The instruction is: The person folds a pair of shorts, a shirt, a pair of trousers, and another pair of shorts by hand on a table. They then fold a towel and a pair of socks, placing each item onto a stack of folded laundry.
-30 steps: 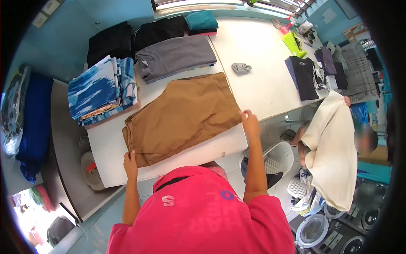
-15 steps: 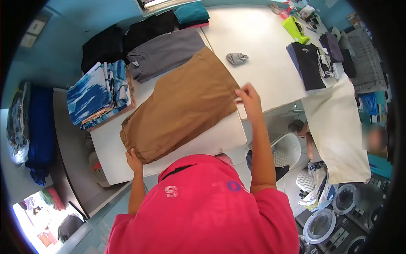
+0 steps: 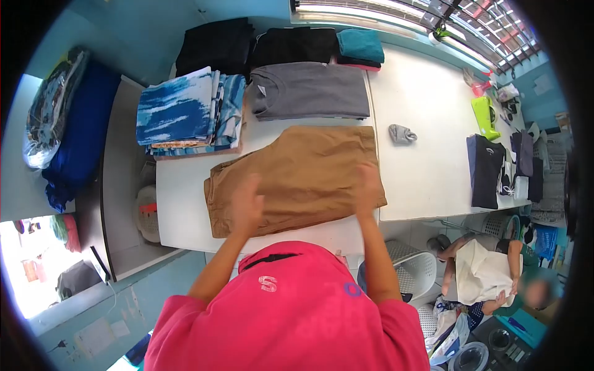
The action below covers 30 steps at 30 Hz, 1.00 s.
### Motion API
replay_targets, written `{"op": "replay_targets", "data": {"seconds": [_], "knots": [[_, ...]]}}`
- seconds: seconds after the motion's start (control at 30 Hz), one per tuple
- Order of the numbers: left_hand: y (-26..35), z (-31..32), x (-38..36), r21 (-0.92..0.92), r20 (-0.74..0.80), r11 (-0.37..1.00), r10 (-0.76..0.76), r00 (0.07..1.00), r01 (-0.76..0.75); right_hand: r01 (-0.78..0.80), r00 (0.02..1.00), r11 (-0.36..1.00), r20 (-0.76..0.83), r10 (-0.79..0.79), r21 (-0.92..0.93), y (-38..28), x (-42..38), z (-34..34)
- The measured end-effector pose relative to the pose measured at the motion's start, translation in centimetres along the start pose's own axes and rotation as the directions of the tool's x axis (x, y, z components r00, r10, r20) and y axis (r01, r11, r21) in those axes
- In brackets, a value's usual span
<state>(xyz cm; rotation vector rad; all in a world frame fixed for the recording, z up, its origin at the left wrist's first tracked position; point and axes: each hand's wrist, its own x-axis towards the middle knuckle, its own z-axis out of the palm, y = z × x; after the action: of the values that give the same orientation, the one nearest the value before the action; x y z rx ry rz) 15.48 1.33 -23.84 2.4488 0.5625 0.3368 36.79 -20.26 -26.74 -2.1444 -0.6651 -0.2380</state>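
Observation:
A pair of brown shorts point(image 3: 303, 176), folded in half, lies flat on the white table, its waistband side toward the left. Over its left part is my left hand point(image 3: 247, 204), blurred by motion, fingers stretched out and holding nothing. My right hand point(image 3: 367, 185), also blurred, is over the right end near the leg hems, with its fingers extended. Whether either palm presses on the cloth is hard to make out. Just beyond the shorts is a folded grey T-shirt point(image 3: 312, 93). A small rolled grey cloth point(image 3: 402, 134) sits to the right.
Blue-and-white patterned fabric point(image 3: 176, 108) is stacked at the left, with black folded clothes point(image 3: 216, 44) and a teal folded cloth point(image 3: 361, 45) behind. Dark garments point(image 3: 486, 170) lie at the table's right end. A co-worker at lower right handles cream cloth point(image 3: 482, 269) near a white chair point(image 3: 411, 272).
Both hands have let go of the shorts' ends and moved inward over them. The shorts now lie straighter along the table. The view has turned. The co-worker's cream cloth, hanging before, is gathered up.

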Motion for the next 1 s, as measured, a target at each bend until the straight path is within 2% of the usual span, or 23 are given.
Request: {"op": "replay_targets", "data": {"seconds": [0.03, 0.07, 0.1, 0.13, 0.2, 0.23, 0.27, 0.33, 0.37, 0.43, 0.5, 0.6, 0.63, 0.67, 0.73, 0.77, 0.8, 0.83, 0.9, 0.97, 1.0], "knots": [[1.3, 1.9, 1.7, 0.034, 0.078, 0.99, 0.137, 0.987, -0.14, 0.099, 0.981, 0.995, 0.165, -0.102, 0.032, -2.8, 0.5, 1.4], [2.3, 3.9, 3.0, 0.051, 0.158, 0.959, 0.27, 0.95, -0.28, 0.186, 0.95, 0.979, 0.238, -0.2, 0.079, -4.4, 0.6, 3.6], [2.5, 5.8, 3.7, 0.041, 0.156, 0.96, 0.268, 0.951, -0.277, 0.27, 0.904, 0.954, 0.306, -0.298, 0.132, -4.8, 0.9, 5.3], [2.3, 7.8, 4.4, 0.083, 0.211, 0.953, 0.269, 0.94, -0.291, 0.272, 0.903, 0.954, 0.31, -0.298, 0.125, -4.2, 1.3, 6.1], [1.9, 8.6, 5.3, 0.121, 0.27, 0.946, 0.261, 0.927, -0.302, 0.39, 0.844, 0.906, 0.456, -0.281, -0.165, -2.3, 1.2, 8.2], [1.5, 7.8, 5.4, 0.199, 0.331, 0.935, 0.219, 0.918, -0.295, 0.344, 0.86, 0.881, 0.485, -0.158, -0.323, 0.0, 1.4, 8.1], [0.7, 6.9, 5.7, 0.278, 0.388, 0.914, 0.174, 0.905, -0.295, 0.249, 0.904, 0.886, 0.422, -0.067, -0.392, 1.8, 1.5, 6.8], [-2.6, 5.5, 5.8, 0.461, 0.26, 0.885, -0.057, 0.964, -0.072, 0.069, 0.936, 0.845, 0.327, 0.128, -0.531, 4.2, 1.8, 4.1], [-3.6, 4.4, 5.6, 0.508, 0.219, 0.86, -0.088, 0.972, -0.037, -0.012, 0.925, 0.798, 0.296, 0.237, -0.603, 4.7, 1.6, 3.0], [-5.9, 2.6, 4.7, 0.552, 0.177, 0.834, -0.121, 0.977, 0.004, -0.053, 0.932, 0.789, 0.253, 0.258, -0.612, 5.6, 0.9, 2.1], [-8.0, 1.6, 3.6, 0.468, 0.037, 0.878, -0.133, 0.99, 0.1, -0.091, 0.941, 0.787, 0.207, 0.269, -0.61, 5.9, 0.0, 1.9], [-6.6, 1.4, 2.1, 0.564, 0.046, 0.814, -0.2, 0.979, 0.139, -0.091, 0.964, 0.806, 0.152, 0.219, -0.585, 4.9, 0.4, 2.4], [-5.6, 2.0, 2.3, 0.517, 0.052, 0.847, -0.173, 0.984, 0.122, 0.051, 0.957, 0.857, 0.27, 0.105, -0.513, 3.7, 0.6, 2.8], [-4.1, 2.5, 3.3, 0.462, 0.137, 0.885, -0.124, 0.983, 0.047, 0.181, 0.927, 0.886, 0.375, -0.009, -0.426, 2.1, 0.5, 3.2], [-1.6, 5.2, 5.8, 0.335, 0.268, 0.932, 0.046, 0.962, -0.138, 0.415, 0.791, 0.893, 0.553, -0.261, -0.173, -1.5, 1.6, 6.6], [-1.2, 6.8, 7.4, 0.272, 0.296, 0.93, 0.164, 0.941, -0.248, 0.465, 0.758, 0.878, 0.563, -0.331, -0.109, -2.6, 2.3, 8.7], [-1.3, 7.9, 9.0, 0.27, 0.295, 0.93, 0.167, 0.941, -0.249, 0.514, 0.717, 0.857, 0.568, -0.403, -0.041, -3.1, 2.9, 10.2], [-1.6, 8.7, 10.4, 0.321, 0.297, 0.906, 0.182, 0.937, -0.278, 0.514, 0.716, 0.857, 0.569, -0.404, -0.039, -2.4, 3.6, 10.4], [-2.3, 8.5, 11.4, 0.376, 0.291, 0.876, 0.197, 0.936, -0.301, 0.345, 0.823, 0.878, 0.557, -0.114, -0.331, 0.5, 5.3, 9.7], [-4.0, 6.9, 10.7, 0.367, 0.241, 0.922, 0.036, 0.97, -0.126, 0.198, 0.907, 0.887, 0.421, -0.004, -0.417, 4.7, 5.3, 8.0], [-4.6, 6.2, 9.9, 0.37, 0.251, 0.922, 0.016, 0.968, -0.111, 0.247, 0.913, 0.821, 0.408, -0.019, -0.514, 5.2, 5.3, 7.1]]}}
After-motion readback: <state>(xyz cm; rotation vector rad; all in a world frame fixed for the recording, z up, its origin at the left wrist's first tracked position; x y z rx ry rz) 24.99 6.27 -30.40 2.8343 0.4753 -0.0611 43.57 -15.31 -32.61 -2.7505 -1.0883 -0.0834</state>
